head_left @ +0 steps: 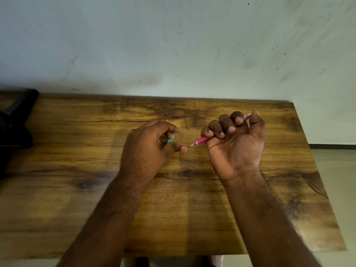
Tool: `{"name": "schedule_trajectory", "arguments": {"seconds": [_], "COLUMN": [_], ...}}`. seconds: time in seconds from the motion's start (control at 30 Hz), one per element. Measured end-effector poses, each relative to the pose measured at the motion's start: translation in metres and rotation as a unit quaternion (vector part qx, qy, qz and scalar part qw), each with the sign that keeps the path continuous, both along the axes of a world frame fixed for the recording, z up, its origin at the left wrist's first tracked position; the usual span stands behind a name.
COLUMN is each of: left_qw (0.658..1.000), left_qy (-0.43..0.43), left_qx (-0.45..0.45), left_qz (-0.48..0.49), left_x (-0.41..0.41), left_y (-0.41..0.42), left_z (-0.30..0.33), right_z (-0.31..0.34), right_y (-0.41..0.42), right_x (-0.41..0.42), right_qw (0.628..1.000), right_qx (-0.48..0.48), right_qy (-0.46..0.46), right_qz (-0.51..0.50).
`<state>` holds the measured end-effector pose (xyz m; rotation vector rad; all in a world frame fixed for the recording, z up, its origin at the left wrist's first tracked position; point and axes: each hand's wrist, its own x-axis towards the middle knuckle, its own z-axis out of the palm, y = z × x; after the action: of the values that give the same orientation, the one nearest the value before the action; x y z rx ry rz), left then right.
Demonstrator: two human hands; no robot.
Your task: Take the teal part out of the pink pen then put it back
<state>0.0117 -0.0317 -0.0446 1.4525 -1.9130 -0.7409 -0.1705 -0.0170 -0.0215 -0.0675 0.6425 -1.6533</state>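
Head view shows the teal part (171, 139) already out of the pink pen (202, 140), so, as I judge it, step 1 is done and refitting is left. The left hand (148, 149) pinches the teal part between its fingers (174, 130), while the right hand (234, 139) is clenched around the pen above the surface (192, 209). The pen's tip points at the left thumb, just beside it.

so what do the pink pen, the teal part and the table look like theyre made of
Pink pen: likely plastic, glossy pink grip, tip looks metal. Teal part: probably plastic or rubber; mostly hidden in the left hand. Table: wood or wood-look laminate, with grain and knots showing and a slight sheen.
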Motion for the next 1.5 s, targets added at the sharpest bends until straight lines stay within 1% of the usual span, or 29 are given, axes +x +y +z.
{"name": "schedule_trajectory", "arguments": {"seconds": [0.2, 0.43, 0.97, 1.5], "left_qw": [1.000, 1.000, 1.000, 1.000], "left_qy": [-0.005, 0.021, 0.010, 0.010], "left_qx": [-0.004, -0.003, 0.007, -0.011], "left_qz": [0.000, 0.003, 0.005, -0.001], "left_x": [-0.0007, -0.0005, -0.0004, -0.0014], "left_y": [-0.0001, -0.0005, 0.0002, 0.0001], "left_z": [-0.0013, -0.0034, -0.0039, -0.0021], "right_z": [-0.0012, -0.0009, -0.0023, -0.0016], "right_y": [-0.0003, -0.0009, -0.0010, -0.0007], "right_x": [0.0002, -0.0003, -0.0006, -0.0007], "right_qw": [1.000, 1.000, 1.000, 1.000], "right_qx": [0.001, -0.002, 0.002, 0.004], "right_qy": [0.002, 0.003, 0.008, 0.014], "right_qz": [0.002, 0.002, -0.003, -0.004]}}
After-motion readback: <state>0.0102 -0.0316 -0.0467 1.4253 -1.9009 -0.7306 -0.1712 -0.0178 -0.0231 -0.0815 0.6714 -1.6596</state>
